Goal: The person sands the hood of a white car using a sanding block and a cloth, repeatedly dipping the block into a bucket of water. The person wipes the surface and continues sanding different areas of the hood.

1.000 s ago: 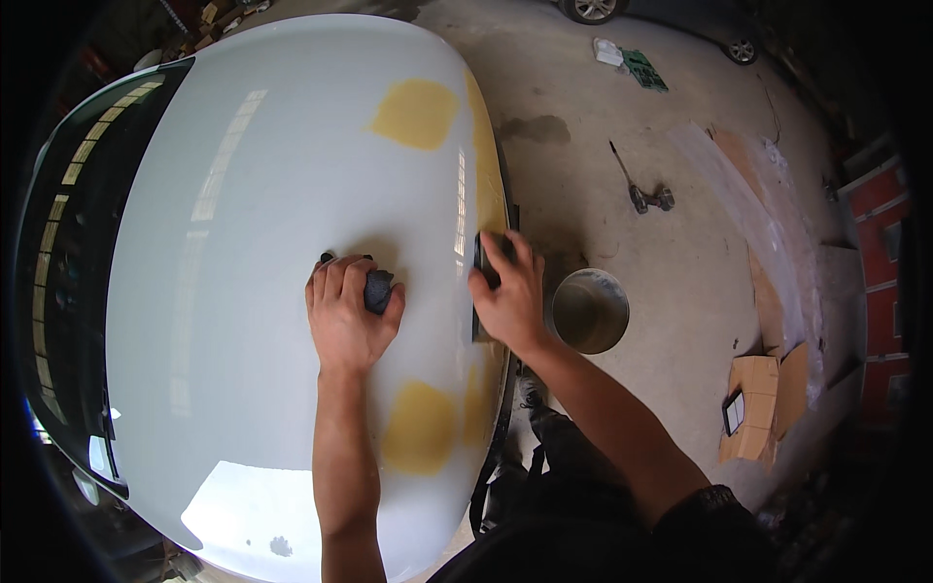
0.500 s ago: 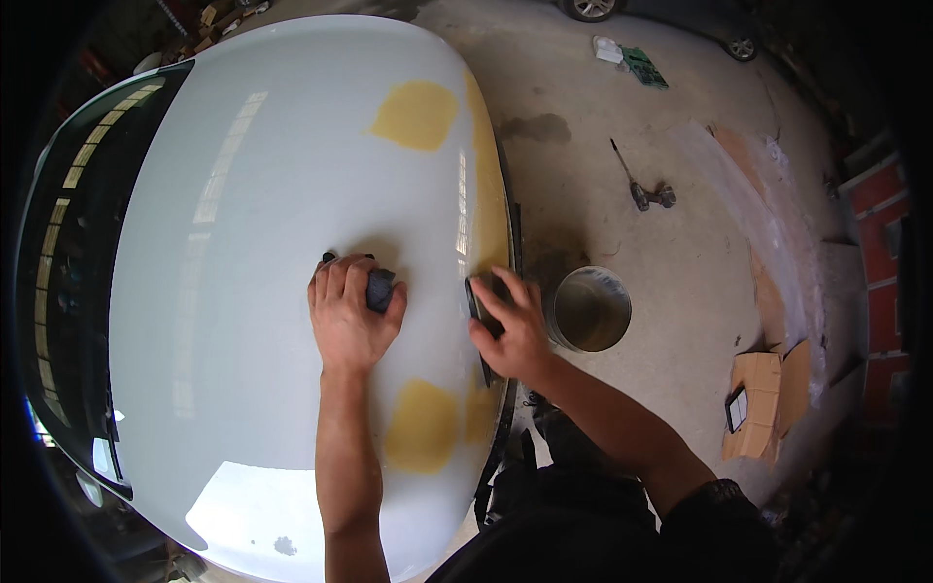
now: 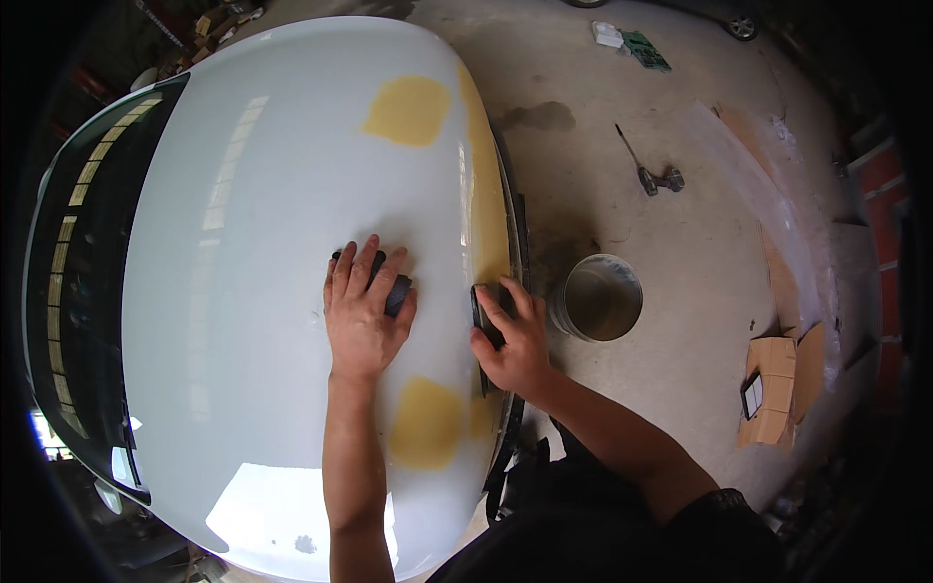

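A white car hood (image 3: 262, 321) lies beneath both hands. On its middle rests my left hand (image 3: 364, 325), curled loosely over a dark grey sponge-like pad (image 3: 397, 295) that shows between thumb and fingers. My right hand (image 3: 522, 350) grips a flat black sanding block (image 3: 490, 331) against the hood's front edge, thumb on one side and fingers over the top. Yellow filler covers a strip (image 3: 486, 209) along that edge, running up to the right hand. Two more yellow patches mark the hood, one far (image 3: 408, 110) and one near (image 3: 426, 425). The undersides of pad and block are hidden.
On the floor right of the hood stands a metal bucket (image 3: 602, 265) with murky liquid. Beyond lie a drill (image 3: 662, 181) with a long bit, a green case (image 3: 643, 51), plastic sheeting (image 3: 758, 185) and folded cardboard (image 3: 773, 389). The dark windshield (image 3: 83, 262) borders the hood's left.
My left hand has shifted slightly right over the hood with the pad, its fingers straighter and more spread. The right hand and block stay at the front edge. The whole view has shifted a little.
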The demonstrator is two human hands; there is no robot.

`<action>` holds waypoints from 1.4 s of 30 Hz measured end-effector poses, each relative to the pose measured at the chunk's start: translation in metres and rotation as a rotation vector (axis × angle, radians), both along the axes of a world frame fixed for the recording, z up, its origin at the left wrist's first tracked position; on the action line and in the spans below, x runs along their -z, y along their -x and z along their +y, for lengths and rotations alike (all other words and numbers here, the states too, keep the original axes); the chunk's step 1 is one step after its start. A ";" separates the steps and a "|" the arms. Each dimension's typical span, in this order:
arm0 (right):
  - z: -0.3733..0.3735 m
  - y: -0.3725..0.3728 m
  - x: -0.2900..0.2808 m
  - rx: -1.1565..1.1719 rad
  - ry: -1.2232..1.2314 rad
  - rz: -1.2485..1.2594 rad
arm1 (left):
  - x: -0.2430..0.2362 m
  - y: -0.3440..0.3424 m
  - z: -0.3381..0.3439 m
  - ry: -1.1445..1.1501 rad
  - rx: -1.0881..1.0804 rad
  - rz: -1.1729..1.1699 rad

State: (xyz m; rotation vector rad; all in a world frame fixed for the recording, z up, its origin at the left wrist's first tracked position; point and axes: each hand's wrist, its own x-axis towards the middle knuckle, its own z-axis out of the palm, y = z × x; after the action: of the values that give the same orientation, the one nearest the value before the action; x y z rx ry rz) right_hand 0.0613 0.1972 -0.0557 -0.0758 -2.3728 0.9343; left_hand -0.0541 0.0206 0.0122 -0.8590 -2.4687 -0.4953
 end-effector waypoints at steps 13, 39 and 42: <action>0.003 0.031 0.023 0.207 0.213 -0.107 | 0.033 0.046 0.054 0.090 0.108 0.053; 0.094 0.249 0.056 0.261 0.303 0.091 | -0.004 0.016 -0.037 0.110 -0.118 0.084; 0.091 0.233 0.054 0.219 0.368 0.169 | -0.005 0.015 -0.038 0.134 -0.123 0.056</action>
State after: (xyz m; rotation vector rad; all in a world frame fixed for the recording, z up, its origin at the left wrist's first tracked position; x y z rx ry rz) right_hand -0.1721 0.2885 -0.1101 -0.3759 -1.9692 1.2048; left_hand -0.0688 -0.0178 0.0176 -0.7556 -2.5060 -0.2617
